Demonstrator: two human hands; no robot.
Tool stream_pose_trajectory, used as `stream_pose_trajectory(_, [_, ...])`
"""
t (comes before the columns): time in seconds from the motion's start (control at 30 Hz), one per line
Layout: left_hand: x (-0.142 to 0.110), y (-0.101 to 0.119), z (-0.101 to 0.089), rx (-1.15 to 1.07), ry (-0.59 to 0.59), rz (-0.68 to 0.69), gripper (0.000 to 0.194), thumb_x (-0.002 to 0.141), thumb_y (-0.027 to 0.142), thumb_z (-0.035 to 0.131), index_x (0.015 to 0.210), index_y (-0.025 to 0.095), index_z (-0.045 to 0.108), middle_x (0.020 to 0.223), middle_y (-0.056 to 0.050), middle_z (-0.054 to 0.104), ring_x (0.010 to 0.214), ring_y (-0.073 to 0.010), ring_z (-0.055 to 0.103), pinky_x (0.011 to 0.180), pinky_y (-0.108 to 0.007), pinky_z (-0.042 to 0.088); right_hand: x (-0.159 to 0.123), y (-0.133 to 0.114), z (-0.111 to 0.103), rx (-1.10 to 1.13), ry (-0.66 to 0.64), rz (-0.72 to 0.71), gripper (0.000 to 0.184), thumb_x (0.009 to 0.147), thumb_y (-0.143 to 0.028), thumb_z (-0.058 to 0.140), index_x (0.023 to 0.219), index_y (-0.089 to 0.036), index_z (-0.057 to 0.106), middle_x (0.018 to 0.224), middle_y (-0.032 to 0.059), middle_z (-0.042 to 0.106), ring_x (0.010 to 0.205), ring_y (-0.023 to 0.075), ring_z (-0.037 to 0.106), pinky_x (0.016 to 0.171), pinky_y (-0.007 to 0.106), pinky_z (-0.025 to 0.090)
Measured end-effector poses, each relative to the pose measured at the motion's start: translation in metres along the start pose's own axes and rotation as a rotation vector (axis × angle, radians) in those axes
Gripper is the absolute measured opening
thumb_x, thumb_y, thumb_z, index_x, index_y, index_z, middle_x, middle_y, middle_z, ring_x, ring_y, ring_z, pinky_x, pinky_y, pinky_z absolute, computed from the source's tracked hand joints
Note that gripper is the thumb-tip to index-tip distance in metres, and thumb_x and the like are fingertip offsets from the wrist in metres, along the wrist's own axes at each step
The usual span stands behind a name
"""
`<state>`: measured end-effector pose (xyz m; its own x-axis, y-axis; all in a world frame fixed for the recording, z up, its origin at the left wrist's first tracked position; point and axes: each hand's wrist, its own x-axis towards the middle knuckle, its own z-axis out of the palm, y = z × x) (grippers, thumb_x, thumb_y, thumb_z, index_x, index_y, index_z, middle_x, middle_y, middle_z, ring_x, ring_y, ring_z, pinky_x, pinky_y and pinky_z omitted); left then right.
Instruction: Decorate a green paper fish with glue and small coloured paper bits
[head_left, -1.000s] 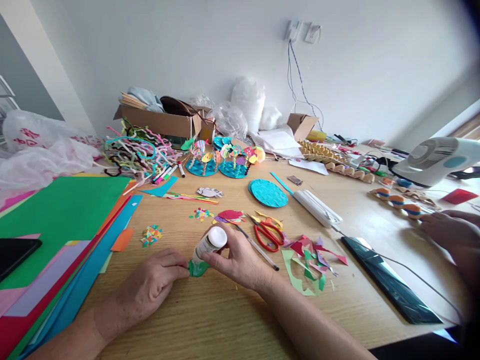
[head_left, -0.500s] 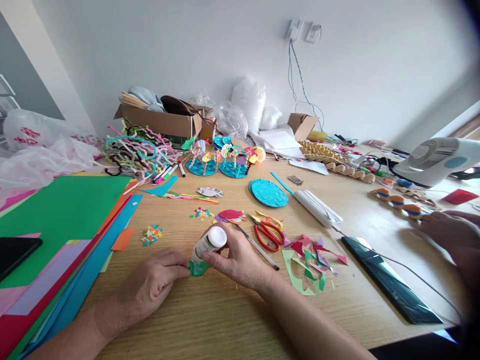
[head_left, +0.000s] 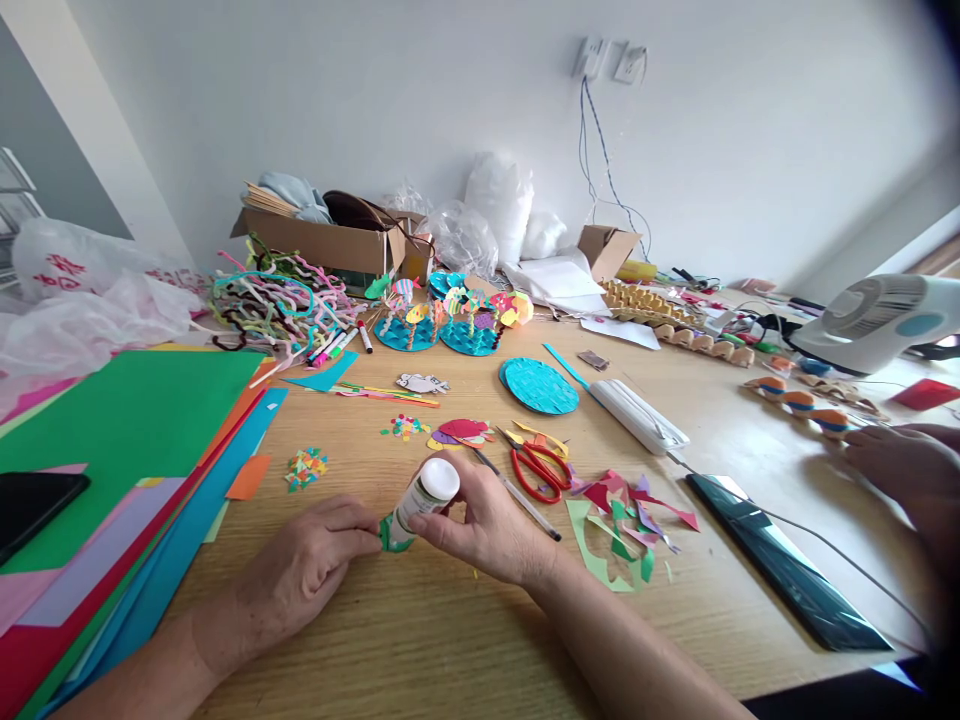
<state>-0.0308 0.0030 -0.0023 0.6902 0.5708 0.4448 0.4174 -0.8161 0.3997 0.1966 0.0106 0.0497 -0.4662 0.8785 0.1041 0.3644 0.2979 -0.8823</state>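
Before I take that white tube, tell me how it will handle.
Laid on its side, the white tube would probably roll, given its round shape. It seems stiff: its wall shows no dent in the right hand.

Nothing readable; red marks point(head_left: 64, 264) on the plastic bag point(head_left: 112, 257), perhaps characters.

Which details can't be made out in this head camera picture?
Head view:
Green piece: partly hidden by the white tube and left hand.
Right hand: some fingers hidden behind the tube.
Tube's label print: too small to read.
Black device: cut off by left edge.
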Motion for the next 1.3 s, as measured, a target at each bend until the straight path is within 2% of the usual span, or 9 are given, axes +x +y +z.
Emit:
stream_pose_trajectory(0.27, [-0.0001, 0.0002, -0.0002, 0.017, 0.023, 0.015, 0.035, 0.086, 0.001, 0.039, 0.091, 0.023, 0.066, 0.09, -0.002, 0.068, 0.083, -0.0154, 0.065, 0.073, -0.024, 0.053, -0.0008, -0.0026, -0.0034, -0.018, -0.016, 0.015, 0.02, 0.074, -0.028, 0.066, 0.078, -0.019, 0.049, 0.069, -0.001, 0.054, 0.061, 0.0135, 0.05, 0.053, 0.022, 0.037])
stream_pose_trajectory(0.43, [-0.0005, -0.0002, 0.0001, 0.031, 0.029, 0.025, 0.037, 0.086, 0.0, 0.037, 0.092, 0.024, 0.065, 0.091, -0.002, 0.068, 0.084, -0.015, 0.065, 0.073, -0.023, 0.053, -0.0019, 0.0006, -0.0074, -0.042, 0.023, 0.012, 0.019, 0.075, -0.029, 0.064, 0.082, -0.018, 0.05, 0.071, -0.0012, 0.055, 0.061, 0.0134, 0.051, 0.053, 0.022, 0.037])
stream_pose_trajectory(0.63, [0.0004, 0.0013, -0.0004, 0.041, 0.029, 0.028, 0.035, 0.089, 0.003, 0.037, 0.091, 0.023, 0.065, 0.091, -0.003, 0.068, 0.083, -0.0145, 0.065, 0.072, -0.023, 0.053, -0.0024, 0.0008, -0.0057, -0.06, 0.01, -0.01, 0.02, 0.075, -0.029, 0.065, 0.079, -0.019, 0.049, 0.07, -0.0011, 0.056, 0.061, 0.0133, 0.052, 0.052, 0.022, 0.038])
stream_pose_trajectory(1.3, [0.0009, 0.0019, -0.0004, 0.06, 0.048, 0.059, 0.036, 0.085, -0.001, 0.038, 0.092, 0.022, 0.064, 0.09, -0.002, 0.068, 0.084, -0.0144, 0.065, 0.072, -0.022, 0.052, 0.0003, 0.0027, -0.0048, -0.107, 0.071, -0.029, 0.019, 0.076, -0.026, 0.065, 0.083, -0.019, 0.049, 0.071, -0.0017, 0.056, 0.063, 0.0134, 0.053, 0.055, 0.023, 0.038])
